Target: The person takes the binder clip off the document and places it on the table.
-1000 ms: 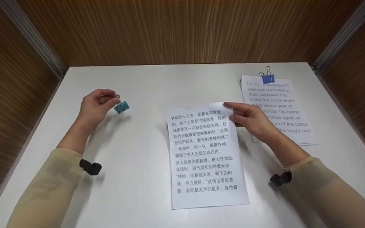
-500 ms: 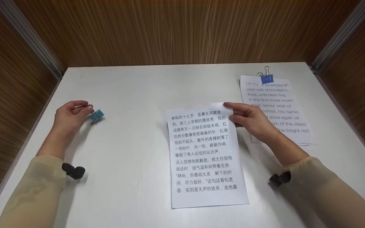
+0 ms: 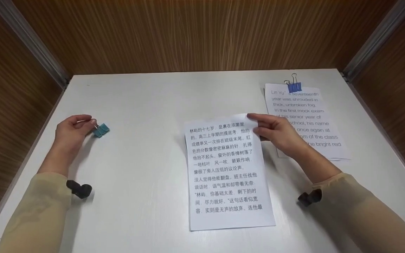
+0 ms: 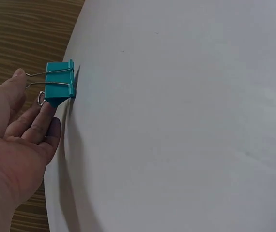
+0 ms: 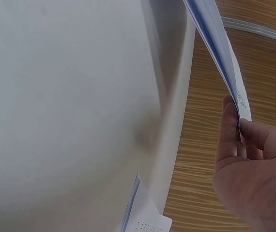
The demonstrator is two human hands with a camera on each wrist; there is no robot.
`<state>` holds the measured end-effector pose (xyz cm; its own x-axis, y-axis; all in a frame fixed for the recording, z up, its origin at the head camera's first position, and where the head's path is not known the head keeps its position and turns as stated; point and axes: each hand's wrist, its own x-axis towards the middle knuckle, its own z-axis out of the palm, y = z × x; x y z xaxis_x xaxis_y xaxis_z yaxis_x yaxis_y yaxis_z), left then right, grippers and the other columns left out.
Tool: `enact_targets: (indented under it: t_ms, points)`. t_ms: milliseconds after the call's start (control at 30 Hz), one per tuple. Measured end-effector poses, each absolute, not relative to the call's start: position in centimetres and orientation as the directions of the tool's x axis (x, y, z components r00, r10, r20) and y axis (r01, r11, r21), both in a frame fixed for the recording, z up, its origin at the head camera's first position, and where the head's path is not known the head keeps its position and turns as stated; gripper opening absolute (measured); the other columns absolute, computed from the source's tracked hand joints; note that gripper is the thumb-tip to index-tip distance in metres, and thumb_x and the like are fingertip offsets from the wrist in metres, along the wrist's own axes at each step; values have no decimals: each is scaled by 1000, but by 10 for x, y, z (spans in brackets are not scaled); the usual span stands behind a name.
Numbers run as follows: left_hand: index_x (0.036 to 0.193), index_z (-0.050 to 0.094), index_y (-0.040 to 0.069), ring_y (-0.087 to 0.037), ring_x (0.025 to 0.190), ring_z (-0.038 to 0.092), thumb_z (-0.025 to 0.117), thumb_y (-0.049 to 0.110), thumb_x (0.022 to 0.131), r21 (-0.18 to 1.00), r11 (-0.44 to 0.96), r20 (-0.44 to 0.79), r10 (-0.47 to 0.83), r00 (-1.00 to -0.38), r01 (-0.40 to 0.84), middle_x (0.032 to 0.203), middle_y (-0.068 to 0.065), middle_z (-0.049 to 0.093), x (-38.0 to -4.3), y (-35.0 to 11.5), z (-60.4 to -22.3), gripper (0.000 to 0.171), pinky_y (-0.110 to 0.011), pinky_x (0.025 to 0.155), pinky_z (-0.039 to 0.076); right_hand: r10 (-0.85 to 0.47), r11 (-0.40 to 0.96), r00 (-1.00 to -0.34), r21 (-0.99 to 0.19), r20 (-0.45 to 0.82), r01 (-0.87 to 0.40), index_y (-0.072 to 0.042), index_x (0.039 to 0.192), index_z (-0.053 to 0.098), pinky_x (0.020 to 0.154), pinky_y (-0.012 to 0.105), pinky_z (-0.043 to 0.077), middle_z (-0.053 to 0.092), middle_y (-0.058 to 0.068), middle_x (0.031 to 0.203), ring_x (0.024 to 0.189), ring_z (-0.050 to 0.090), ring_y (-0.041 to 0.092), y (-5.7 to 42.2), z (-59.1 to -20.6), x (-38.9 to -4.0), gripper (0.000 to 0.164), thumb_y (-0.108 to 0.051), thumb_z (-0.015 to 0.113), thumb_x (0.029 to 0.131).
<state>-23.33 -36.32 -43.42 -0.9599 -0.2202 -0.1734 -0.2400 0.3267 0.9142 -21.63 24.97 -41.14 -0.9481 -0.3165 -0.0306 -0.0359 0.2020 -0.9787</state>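
Note:
On the left side of the table, my left hand (image 3: 70, 135) holds a teal binder clip (image 3: 102, 130) by its wire handles, between thumb and fingers. The left wrist view shows the clip's teal body (image 4: 58, 79) beyond the fingertips, with nothing in its mouth. My right hand (image 3: 280, 133) pinches the upper right edge of several sheets of paper (image 3: 227, 172) printed with Chinese text. Their top is raised off the table and tilted. In the right wrist view the sheets (image 5: 215, 53) are seen edge-on, with the thumb on one face and the fingers on the other.
At the back right lies another stack of paper (image 3: 301, 116) with English text, partly covered by my right hand. A blue binder clip (image 3: 294, 87) grips its top edge. Wood-grain panels (image 3: 202, 35) wall the white table (image 3: 146, 168) at the back and sides.
My left hand has moved left and slightly toward me, carrying the teal binder clip away from the paper. The right hand and the sheets stay nearly still.

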Motion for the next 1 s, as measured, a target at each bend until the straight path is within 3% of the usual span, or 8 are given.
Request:
enact_targets:
  t_ms: [300, 567, 800, 1000]
  points:
    - [154, 50, 8, -3, 120, 65, 69, 41, 103, 893, 356, -207, -218, -954, -275, 138, -3, 68, -234, -363, -435, 64, -27, 115, 44, -318, 198, -948, -979, -27, -38, -5, 153, 57, 93, 34, 62, 69, 23, 135, 111, 75, 24, 250, -412, -217, 51, 6, 61, 103]
    - [154, 51, 6, -6, 126, 61, 69, 34, 105, 912, 309, -213, -206, -955, -270, 141, -5, 64, -233, -365, -437, 60, -20, 109, 47, -313, 222, -949, -975, -43, -29, -10, 153, 58, 94, 35, 61, 70, 19, 135, 113, 75, 25, 251, -413, -217, 52, 4, 61, 103]
    - [156, 51, 14, -11, 137, 54, 69, 50, 101, 887, 356, -221, -233, -947, -295, 151, -5, 58, -230, -367, -431, 68, -32, 121, 39, -304, 213, -952, -977, -47, -19, -9, 153, 58, 94, 36, 61, 69, 19, 137, 113, 74, 25, 252, -414, -218, 52, 5, 62, 103]
    - [156, 50, 12, -17, 144, 51, 67, 53, 101, 888, 420, -84, -251, -964, -187, 157, -9, 54, -232, -350, -413, 71, -27, 117, 42, -291, 209, -956, -978, -39, -24, -9, 154, 57, 94, 36, 61, 69, 20, 137, 112, 75, 24, 255, -414, -220, 53, 5, 61, 103]
